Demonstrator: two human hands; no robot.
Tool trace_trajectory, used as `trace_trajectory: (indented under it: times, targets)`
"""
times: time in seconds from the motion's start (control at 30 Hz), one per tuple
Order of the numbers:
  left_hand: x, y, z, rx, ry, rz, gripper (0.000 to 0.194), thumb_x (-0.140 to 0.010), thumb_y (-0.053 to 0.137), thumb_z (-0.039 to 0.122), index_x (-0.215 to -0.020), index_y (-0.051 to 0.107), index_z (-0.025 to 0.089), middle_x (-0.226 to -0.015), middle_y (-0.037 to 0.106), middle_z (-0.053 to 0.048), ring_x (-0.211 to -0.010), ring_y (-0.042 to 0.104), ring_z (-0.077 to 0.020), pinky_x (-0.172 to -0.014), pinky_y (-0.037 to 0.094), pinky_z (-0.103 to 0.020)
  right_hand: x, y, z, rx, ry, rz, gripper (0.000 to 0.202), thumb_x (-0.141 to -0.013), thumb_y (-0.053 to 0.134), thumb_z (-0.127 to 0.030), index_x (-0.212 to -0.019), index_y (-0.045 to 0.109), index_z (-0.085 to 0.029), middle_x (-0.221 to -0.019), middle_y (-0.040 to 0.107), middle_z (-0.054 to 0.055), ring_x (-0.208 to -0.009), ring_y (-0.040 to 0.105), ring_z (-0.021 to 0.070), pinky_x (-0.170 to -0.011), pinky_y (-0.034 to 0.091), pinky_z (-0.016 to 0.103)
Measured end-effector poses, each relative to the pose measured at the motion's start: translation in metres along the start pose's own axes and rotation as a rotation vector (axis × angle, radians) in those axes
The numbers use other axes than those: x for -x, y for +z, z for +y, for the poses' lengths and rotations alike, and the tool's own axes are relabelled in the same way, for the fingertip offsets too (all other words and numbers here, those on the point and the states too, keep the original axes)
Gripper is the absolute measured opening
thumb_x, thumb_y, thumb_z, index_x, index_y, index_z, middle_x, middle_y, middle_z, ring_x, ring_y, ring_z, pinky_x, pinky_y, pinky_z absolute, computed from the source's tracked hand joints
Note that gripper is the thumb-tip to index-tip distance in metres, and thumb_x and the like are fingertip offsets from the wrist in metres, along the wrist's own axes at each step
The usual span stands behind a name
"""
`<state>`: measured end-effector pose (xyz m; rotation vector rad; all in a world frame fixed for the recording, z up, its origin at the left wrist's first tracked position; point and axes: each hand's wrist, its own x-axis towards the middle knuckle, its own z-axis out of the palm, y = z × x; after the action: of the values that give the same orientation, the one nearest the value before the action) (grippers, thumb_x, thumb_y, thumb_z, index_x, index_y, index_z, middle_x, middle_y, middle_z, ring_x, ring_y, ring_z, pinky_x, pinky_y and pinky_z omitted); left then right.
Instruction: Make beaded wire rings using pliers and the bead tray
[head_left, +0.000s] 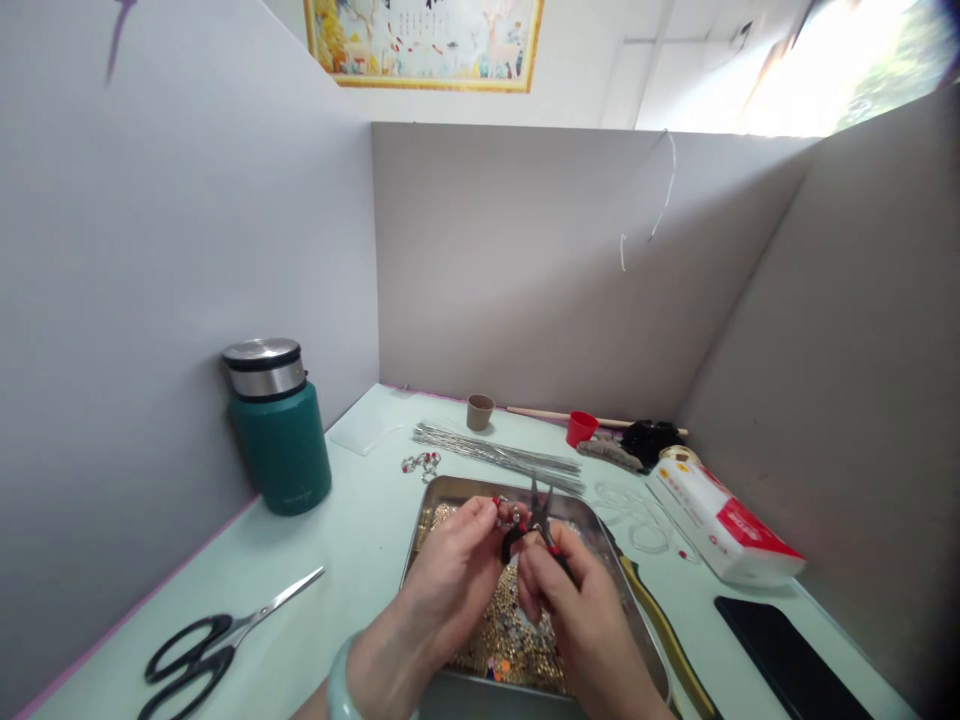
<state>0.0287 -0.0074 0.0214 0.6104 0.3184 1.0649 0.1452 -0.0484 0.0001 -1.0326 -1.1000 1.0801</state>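
My left hand (450,565) pinches a small piece of red and silver beadwork (498,502) between thumb and fingertips. In my right hand (581,595) is a pair of pliers (540,515) with dark handles, its jaws parted and pointing up and away. The tips of the pliers are free of the beadwork, while one handle comes close to the left fingers. Both hands hover over a metal tray (472,484) full of gold and coloured beads (517,640). Beyond the tray lies another red and silver beaded piece (421,463), beside a bundle of thin silver wires (499,452).
Scissors (232,635) and a green flask (281,440) stand to the left. A brown cup (480,412) and a red cup (581,428) are at the back. Rightward lie clear cord (637,520), a tissue pack (735,525), a black phone (787,655) and a yellow-black strip (664,625). Panels enclose the table.
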Motion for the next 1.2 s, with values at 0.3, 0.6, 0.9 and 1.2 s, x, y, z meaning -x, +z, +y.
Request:
trace_trajectory:
  times: [0.3,0.6,0.9,1.2]
  targets:
    - [0.002,0.005,0.014,-0.074,-0.001,0.018,0.014,-0.078,0.065,0.026,-0.081,0.065,0.013,-0.103,0.066,-0.012,-0.106,0.057,-0.0255,-0.100,0.037,-0.042,0.002,-0.010,-0.003,0.228,-0.005,0.074,0.032,-0.084,0.054,-0.045,-0.104,0.063,-0.022,-0.095,0.066,0.007,-0.097,0.057,0.0264,-0.088,0.044,0.037]
    - [0.002,-0.006,0.020,-0.164,0.089,0.000,0.012,-0.082,0.063,0.025,-0.084,0.062,0.013,-0.096,0.066,-0.009,-0.089,0.063,-0.0190,-0.091,0.044,-0.035,-0.004,-0.014,-0.016,-0.266,-0.016,-0.225,0.038,-0.073,0.047,-0.022,-0.108,0.061,-0.024,-0.104,0.065,0.010,-0.106,0.056,0.0291,-0.085,0.045,0.042]
    - [0.004,-0.002,0.022,-0.271,0.112,0.053,0.018,-0.079,0.067,0.027,-0.089,0.061,0.013,-0.099,0.067,-0.011,-0.096,0.064,-0.0224,-0.092,0.045,-0.037,0.000,-0.010,-0.010,0.152,0.007,-0.414,0.063,-0.087,0.022,-0.068,-0.086,0.061,-0.019,-0.080,0.063,0.008,-0.072,0.059,0.0219,-0.069,0.045,0.034]
    - [0.005,0.000,0.020,-0.444,0.184,0.070,0.014,-0.081,0.063,0.027,-0.088,0.061,0.014,-0.091,0.067,-0.009,-0.087,0.064,-0.0203,-0.086,0.047,-0.037,0.004,-0.005,-0.015,0.459,0.003,-0.261,0.042,-0.093,0.033,-0.052,-0.079,0.058,-0.021,-0.076,0.062,0.004,-0.074,0.056,0.0199,-0.070,0.045,0.030]
